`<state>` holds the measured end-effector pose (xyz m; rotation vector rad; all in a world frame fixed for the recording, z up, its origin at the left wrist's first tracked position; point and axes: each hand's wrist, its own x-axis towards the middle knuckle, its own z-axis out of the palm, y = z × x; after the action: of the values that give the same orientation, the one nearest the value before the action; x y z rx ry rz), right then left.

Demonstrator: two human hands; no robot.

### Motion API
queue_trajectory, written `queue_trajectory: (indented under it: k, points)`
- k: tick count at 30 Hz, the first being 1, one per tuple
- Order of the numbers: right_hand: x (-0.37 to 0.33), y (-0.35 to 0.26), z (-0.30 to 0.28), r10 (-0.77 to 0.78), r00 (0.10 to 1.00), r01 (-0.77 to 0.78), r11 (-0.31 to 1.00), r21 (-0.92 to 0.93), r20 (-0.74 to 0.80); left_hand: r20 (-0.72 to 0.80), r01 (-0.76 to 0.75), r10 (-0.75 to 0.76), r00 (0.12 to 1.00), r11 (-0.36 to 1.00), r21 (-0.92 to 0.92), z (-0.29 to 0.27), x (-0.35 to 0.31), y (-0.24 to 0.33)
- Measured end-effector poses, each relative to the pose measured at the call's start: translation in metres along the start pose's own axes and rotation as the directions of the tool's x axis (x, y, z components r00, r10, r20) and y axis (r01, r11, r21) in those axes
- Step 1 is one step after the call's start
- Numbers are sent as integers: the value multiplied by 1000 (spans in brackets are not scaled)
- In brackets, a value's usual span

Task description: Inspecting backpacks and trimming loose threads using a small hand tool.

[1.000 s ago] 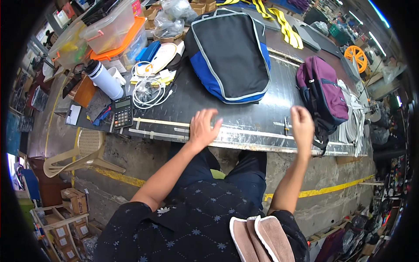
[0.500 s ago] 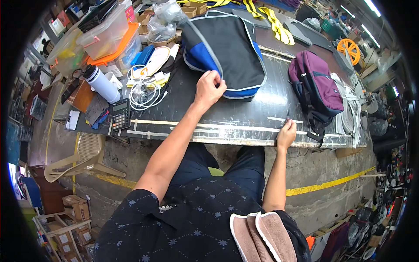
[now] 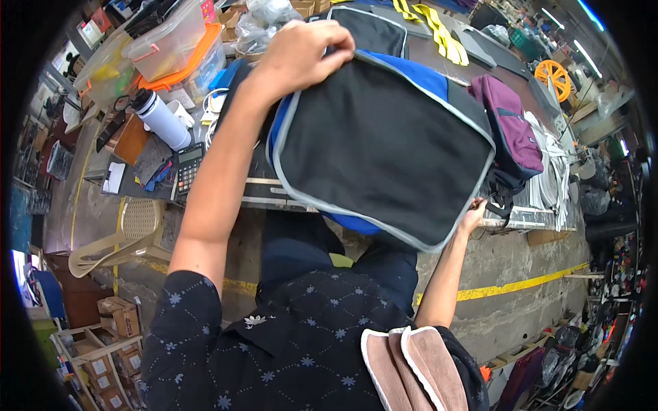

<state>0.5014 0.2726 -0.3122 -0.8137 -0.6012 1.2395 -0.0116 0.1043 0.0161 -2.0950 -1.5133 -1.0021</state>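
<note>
A black and blue bag (image 3: pixel 384 151) with grey piped edges is tipped up toward me, its broad black panel facing me and its lower edge reaching over the table's front edge. My left hand (image 3: pixel 308 55) is closed on the piping at its far upper edge, thumb and fingers pinched together. Beside the bag's lower right corner, my right hand (image 3: pixel 470 215) is closed around something small and dark, too small to name. Right of the bag stands a purple and navy backpack (image 3: pixel 510 123), close to its edge.
On the left of the table (image 3: pixel 257 188) are a calculator (image 3: pixel 188 166), a pale lidded bottle (image 3: pixel 163 122) and clear plastic bins (image 3: pixel 168 51). White straps (image 3: pixel 547 171) lie at right, yellow straps (image 3: pixel 439 34) at the back. A beige chair (image 3: pixel 140 229) stands at left.
My left hand has moved up and left, lifting and turning the bag toward me. The bag has come nearer and now covers the table's middle. My right hand has shifted slightly right.
</note>
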Motion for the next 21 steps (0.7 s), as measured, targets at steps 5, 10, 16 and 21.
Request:
queue_trajectory:
  k: [5,10,16,21]
  points:
    - [-65,-38,68,118,921,-157,985,77,372,-62,80,-75,995,993,86,88,-23,-14]
    - [-117,-74,101,158,683,132,934,-333,713,-256,28,-15,967,998,47,108,-20,23]
    - [-177,-57,165,-318,821,505,792,-344,474,-144,-76,74,987,997,-10,4,64,120]
    - [-135,-2,190,-388,885,455,836,-306,256,-431,-156,75,899,975,-157,46,40,107]
